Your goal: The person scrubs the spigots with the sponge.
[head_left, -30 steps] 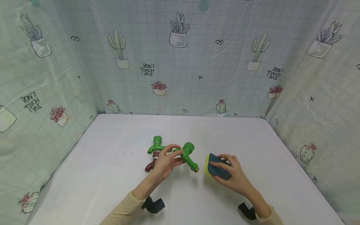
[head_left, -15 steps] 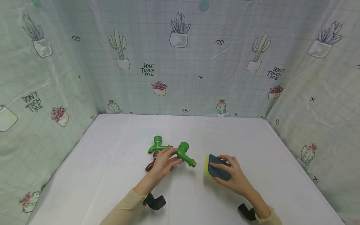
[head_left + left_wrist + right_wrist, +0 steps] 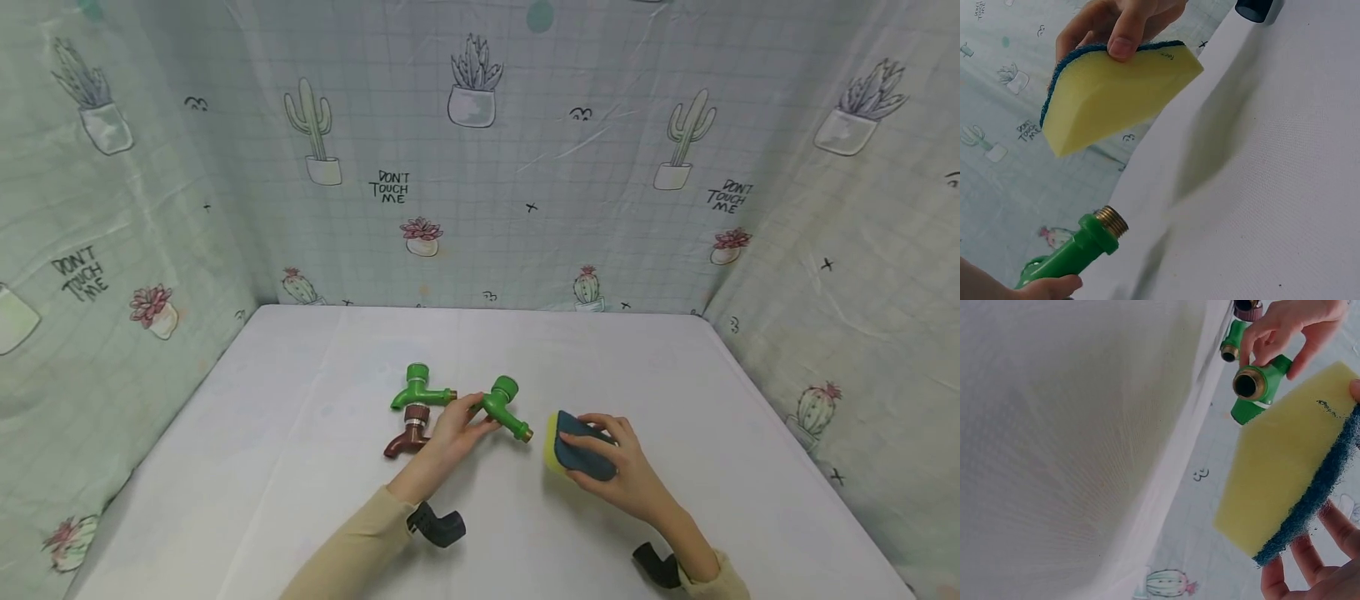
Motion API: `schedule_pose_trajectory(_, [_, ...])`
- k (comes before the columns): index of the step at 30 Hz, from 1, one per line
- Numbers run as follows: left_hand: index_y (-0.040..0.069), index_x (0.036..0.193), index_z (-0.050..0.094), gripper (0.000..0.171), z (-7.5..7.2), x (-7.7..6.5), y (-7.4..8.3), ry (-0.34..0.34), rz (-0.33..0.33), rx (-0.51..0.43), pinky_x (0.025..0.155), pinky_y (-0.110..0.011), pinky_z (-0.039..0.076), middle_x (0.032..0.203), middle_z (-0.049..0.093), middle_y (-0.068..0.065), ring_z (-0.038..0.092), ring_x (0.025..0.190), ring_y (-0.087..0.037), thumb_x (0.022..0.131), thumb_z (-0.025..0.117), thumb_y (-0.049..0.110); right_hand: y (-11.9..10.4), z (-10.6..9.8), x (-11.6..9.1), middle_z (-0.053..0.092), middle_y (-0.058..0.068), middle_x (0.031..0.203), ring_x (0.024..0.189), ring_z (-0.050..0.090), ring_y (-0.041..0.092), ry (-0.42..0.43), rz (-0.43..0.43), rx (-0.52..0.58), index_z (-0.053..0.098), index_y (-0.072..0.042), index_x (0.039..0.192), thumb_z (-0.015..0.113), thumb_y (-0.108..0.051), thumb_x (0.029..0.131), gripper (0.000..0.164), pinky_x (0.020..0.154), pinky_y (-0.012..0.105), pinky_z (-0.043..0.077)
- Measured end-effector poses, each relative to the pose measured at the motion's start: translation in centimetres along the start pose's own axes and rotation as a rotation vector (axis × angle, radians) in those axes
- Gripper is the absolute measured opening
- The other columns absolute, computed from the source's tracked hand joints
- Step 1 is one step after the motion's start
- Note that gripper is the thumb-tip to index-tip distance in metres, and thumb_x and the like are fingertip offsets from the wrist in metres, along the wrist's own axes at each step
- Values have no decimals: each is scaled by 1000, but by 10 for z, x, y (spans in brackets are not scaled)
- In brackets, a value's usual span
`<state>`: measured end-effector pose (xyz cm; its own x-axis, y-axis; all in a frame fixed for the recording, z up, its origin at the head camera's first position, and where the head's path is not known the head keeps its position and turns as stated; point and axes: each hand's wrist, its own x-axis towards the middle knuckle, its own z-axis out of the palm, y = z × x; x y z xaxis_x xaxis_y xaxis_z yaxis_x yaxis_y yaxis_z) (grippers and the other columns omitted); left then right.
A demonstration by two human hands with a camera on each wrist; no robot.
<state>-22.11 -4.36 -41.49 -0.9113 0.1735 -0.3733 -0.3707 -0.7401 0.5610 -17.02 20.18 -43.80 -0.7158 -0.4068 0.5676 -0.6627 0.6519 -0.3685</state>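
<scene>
My left hand (image 3: 455,432) pinches a green faucet (image 3: 501,407) by its spout end, above the table. The faucet's brass threaded end (image 3: 1112,220) points toward the sponge. In my right hand (image 3: 626,467) is a sponge (image 3: 581,447), yellow foam with a dark blue scouring layer, gripped between thumb and fingers. Its yellow face (image 3: 1122,94) is turned toward the faucet, with a gap between them. Left of my left hand lie a second green faucet (image 3: 420,390) and a brown faucet (image 3: 408,435), whose right end is hidden behind the hand.
The white table (image 3: 300,500) spreads under both hands. A patterned cloth (image 3: 487,167) with cactus prints rises at its back and sides. Black curved wrist mounts (image 3: 442,527) show at both sleeves, the right mount (image 3: 656,567) near the front edge.
My left hand first shifted slightly left with the green faucet, then back right, tilting the faucet; more of the brown faucet shows now. My right hand and the sponge have stayed nearly still.
</scene>
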Motion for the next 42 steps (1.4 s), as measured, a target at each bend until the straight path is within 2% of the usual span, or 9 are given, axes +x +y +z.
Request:
schedule_pose_trajectory(5, [-7, 129, 25, 41, -1, 2, -4, 63, 45, 107, 107, -53, 23, 144, 11, -24, 17, 130, -44, 93, 41, 3, 0, 1, 1, 50, 5, 119, 101, 42, 18, 5, -2, 4, 62, -31, 109, 80, -19, 62, 51, 72, 37, 46])
schedule_pose_trajectory(8, [-5, 118, 36, 31, -13, 16, -10, 81, 63, 164, 105, -54, 27, 138, 23, -24, 28, 126, -44, 90, 47, 3, -1, 1, 1, 50, 5, 119, 101, 41, 18, 6, 0, 10, 63, -30, 109, 80, -19, 62, 52, 71, 36, 46])
schedule_pose_trajectory(15, [-4, 104, 52, 31, -91, 104, -29, -49, 87, 239, 88, -58, 42, 112, 54, -23, 57, 101, -39, 78, 66, 6, 0, 0, 2, 50, 6, 119, 101, 41, 18, 10, -4, 23, 62, -29, 110, 80, -17, 61, 53, 72, 35, 45])
schedule_pose_trajectory(19, [-6, 107, 54, 33, -105, 124, -32, -13, 80, 264, 88, -55, 44, 111, 56, -23, 58, 100, -38, 78, 65, 6, 0, 0, 1, 50, 7, 119, 101, 41, 18, 9, 2, 25, 63, -29, 110, 80, -16, 61, 53, 72, 36, 46])
schedule_pose_trajectory(28, [-4, 108, 52, 34, -140, 183, -58, -22, 39, 126, 83, -64, 41, 120, 52, -25, 51, 109, -42, 79, 65, 9, 1, -1, 2, 49, 7, 121, 103, 39, 17, -21, 20, 27, 62, -30, 111, 80, -20, 63, 52, 73, 37, 46])
schedule_pose_trajectory(30, [-1, 104, 52, 33, -140, 182, -58, -44, 28, 127, 79, -65, 42, 120, 52, -23, 50, 110, -43, 78, 67, 12, 2, -2, 3, 49, 5, 121, 103, 39, 16, -28, 21, 12, 62, -30, 111, 79, -22, 64, 51, 74, 37, 46])
schedule_pose_trajectory(37, [-10, 125, 37, 45, -84, 100, -30, -4, -29, 233, 83, -69, 37, 130, 34, -36, 47, 109, -49, 88, 54, 8, 9, -2, 6, 50, 7, 119, 101, 41, 18, -13, -20, -20, 62, -30, 110, 80, -21, 63, 52, 72, 39, 45])
schedule_pose_trajectory(38, [-8, 129, 33, 50, -83, 100, -28, 13, -54, 228, 82, -69, 37, 130, 30, -38, 46, 107, -52, 88, 54, 9, 9, -2, 6, 51, 7, 119, 100, 42, 19, -11, -23, -19, 62, -30, 110, 80, -21, 62, 52, 72, 39, 45])
schedule_pose_trajectory(42, [-6, 138, 16, 54, -43, 41, 1, 47, -114, 255, 91, -68, 32, 136, 7, -42, 31, 117, -58, 93, 41, 10, 11, -1, 6, 50, 7, 119, 101, 41, 18, -17, -23, -14, 62, -30, 111, 80, -21, 63, 52, 73, 39, 44])
